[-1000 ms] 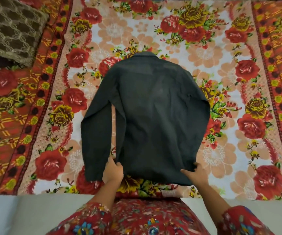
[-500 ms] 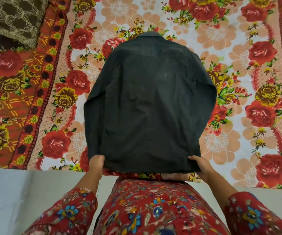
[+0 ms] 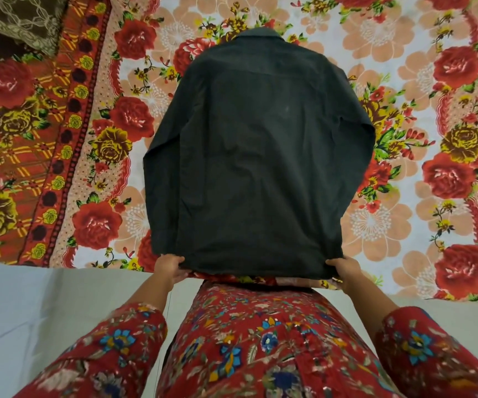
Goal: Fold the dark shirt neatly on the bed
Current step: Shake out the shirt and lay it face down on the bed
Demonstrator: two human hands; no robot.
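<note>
Shirt, dark, lies back-up on the flowered bedspread of the bed, its collar at the far end and its hem at the near edge, just in front of the person. At far left, a brown patterned cushion sits well apart from the garment. Next, the left sleeve of the shirt lies along the body panel on that side; the right sleeve appears tucked close along the opposite edge. Left hand pinches the near left corner of the hem, its fingers closed on the cloth. Right hand grips the near right corner in the same way, fingers curled over the hem. The long axis of the garment runs straight away from both hands, from hem to collar, and the two hands stand about equally near it, one at each corner. Judged from this layout, the fold is in its early stage: any next fold would likely carry the hem away from the body toward the collar, or bring a side panel inward.
</note>
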